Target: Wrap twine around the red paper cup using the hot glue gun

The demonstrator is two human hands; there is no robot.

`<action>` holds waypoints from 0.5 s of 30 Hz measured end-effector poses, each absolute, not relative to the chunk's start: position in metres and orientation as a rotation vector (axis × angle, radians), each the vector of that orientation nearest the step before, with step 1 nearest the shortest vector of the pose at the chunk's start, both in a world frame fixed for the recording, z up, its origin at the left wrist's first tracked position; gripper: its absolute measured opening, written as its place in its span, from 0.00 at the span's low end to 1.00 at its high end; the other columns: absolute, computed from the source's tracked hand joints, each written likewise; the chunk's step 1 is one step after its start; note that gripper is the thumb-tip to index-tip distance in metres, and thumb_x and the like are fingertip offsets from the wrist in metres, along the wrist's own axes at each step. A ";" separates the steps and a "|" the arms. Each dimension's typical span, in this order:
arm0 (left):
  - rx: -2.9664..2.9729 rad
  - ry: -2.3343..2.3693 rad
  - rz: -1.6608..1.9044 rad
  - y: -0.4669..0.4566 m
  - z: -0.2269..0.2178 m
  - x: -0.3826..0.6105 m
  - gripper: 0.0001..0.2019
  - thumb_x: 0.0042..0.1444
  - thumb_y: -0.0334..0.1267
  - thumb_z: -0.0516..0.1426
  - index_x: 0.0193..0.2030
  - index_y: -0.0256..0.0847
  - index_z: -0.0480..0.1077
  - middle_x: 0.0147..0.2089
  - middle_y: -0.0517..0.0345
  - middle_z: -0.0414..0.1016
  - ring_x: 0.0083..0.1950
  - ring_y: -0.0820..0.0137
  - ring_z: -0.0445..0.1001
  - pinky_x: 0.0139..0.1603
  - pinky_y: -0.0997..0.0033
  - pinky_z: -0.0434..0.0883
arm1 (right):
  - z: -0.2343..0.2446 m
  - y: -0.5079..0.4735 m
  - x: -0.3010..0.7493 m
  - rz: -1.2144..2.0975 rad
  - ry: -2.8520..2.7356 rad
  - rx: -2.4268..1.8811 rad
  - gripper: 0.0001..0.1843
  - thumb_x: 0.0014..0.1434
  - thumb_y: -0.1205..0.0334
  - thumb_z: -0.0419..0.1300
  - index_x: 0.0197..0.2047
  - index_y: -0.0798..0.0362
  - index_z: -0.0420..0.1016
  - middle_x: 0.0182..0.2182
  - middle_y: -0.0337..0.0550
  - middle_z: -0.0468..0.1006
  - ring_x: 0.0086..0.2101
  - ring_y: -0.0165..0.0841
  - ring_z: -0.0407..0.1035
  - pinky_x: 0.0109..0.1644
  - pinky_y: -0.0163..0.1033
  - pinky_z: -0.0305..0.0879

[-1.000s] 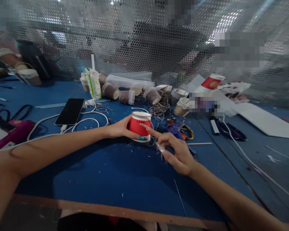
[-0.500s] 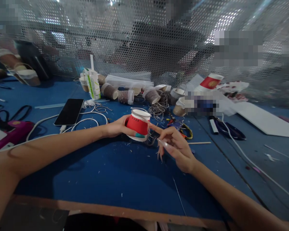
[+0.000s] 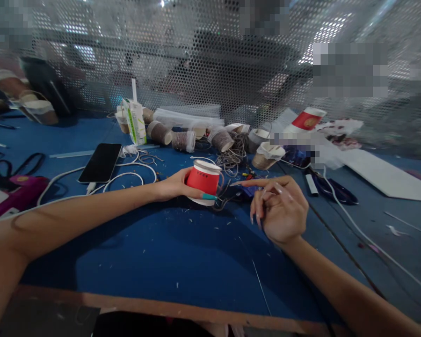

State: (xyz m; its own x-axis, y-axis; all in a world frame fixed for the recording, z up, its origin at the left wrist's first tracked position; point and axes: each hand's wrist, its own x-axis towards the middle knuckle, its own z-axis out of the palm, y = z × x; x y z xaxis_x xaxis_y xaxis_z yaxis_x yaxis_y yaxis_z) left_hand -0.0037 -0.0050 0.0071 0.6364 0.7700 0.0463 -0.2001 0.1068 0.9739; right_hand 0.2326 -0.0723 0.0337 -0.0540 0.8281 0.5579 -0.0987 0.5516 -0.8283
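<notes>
My left hand (image 3: 177, 186) is wrapped round a red and white paper cup (image 3: 202, 181), its thumb across the cup's lower front. The cup is upright, with grey cord round its rim and a small cord loop like a handle on its right side. To the right of the cup, apart from it, my right hand (image 3: 280, 206) hovers palm up with its index finger stretched toward the loop. The other fingers are loosely bent, and nothing shows between them. Behind the cup lies a tangle of grey-brown cord (image 3: 235, 154).
A black phone (image 3: 101, 163) on a white cable lies left, near a magenta glue gun (image 3: 24, 194). Several cord-wrapped cups (image 3: 183, 140) and a drink carton (image 3: 136, 122) stand behind. Navy-handled scissors (image 3: 337, 189) and a white board (image 3: 389, 175) lie right. A metal mesh panel (image 3: 196, 56) closes the back.
My right hand has drawn away from the cup to the right and turned palm up. The cup has stayed nearly in place in my left hand, its cord loop now in plain sight.
</notes>
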 end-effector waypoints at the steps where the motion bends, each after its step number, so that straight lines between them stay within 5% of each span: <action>1: 1.281 0.564 0.767 -0.006 0.007 -0.004 0.35 0.34 0.40 0.75 0.51 0.37 0.73 0.49 0.47 0.81 0.49 0.60 0.80 0.62 0.47 0.70 | 0.033 -0.075 0.232 0.879 -1.509 -0.661 0.10 0.66 0.56 0.59 0.32 0.49 0.69 0.33 0.41 0.86 0.12 0.25 0.60 0.14 0.34 0.61; 4: 1.342 0.575 0.754 -0.008 0.011 -0.004 0.35 0.33 0.37 0.75 0.52 0.37 0.72 0.50 0.48 0.80 0.52 0.59 0.79 0.63 0.46 0.69 | 0.030 -0.081 0.230 1.003 -1.801 -0.637 0.09 0.68 0.53 0.58 0.38 0.48 0.70 0.42 0.46 0.86 0.18 0.27 0.67 0.21 0.37 0.68; 7: 1.415 0.562 0.736 -0.010 0.014 -0.006 0.33 0.35 0.34 0.74 0.51 0.37 0.73 0.51 0.49 0.80 0.55 0.57 0.78 0.65 0.46 0.68 | 0.027 -0.082 0.230 1.064 -1.932 -0.619 0.13 0.68 0.47 0.58 0.42 0.48 0.69 0.41 0.46 0.85 0.22 0.30 0.71 0.25 0.39 0.72; 11: 1.401 0.480 0.687 -0.010 0.015 -0.007 0.34 0.36 0.36 0.73 0.53 0.38 0.72 0.50 0.48 0.80 0.53 0.57 0.79 0.61 0.46 0.71 | 0.028 -0.079 0.228 1.022 -1.745 -0.651 0.12 0.67 0.49 0.59 0.38 0.48 0.68 0.28 0.38 0.82 0.17 0.29 0.67 0.23 0.39 0.71; 15: 1.374 0.535 0.710 -0.010 0.013 -0.006 0.36 0.35 0.40 0.75 0.54 0.37 0.71 0.50 0.47 0.79 0.51 0.59 0.79 0.60 0.46 0.72 | 0.032 -0.076 0.228 0.846 -1.523 -0.735 0.17 0.67 0.49 0.58 0.28 0.48 0.68 0.12 0.30 0.64 0.10 0.28 0.57 0.17 0.37 0.64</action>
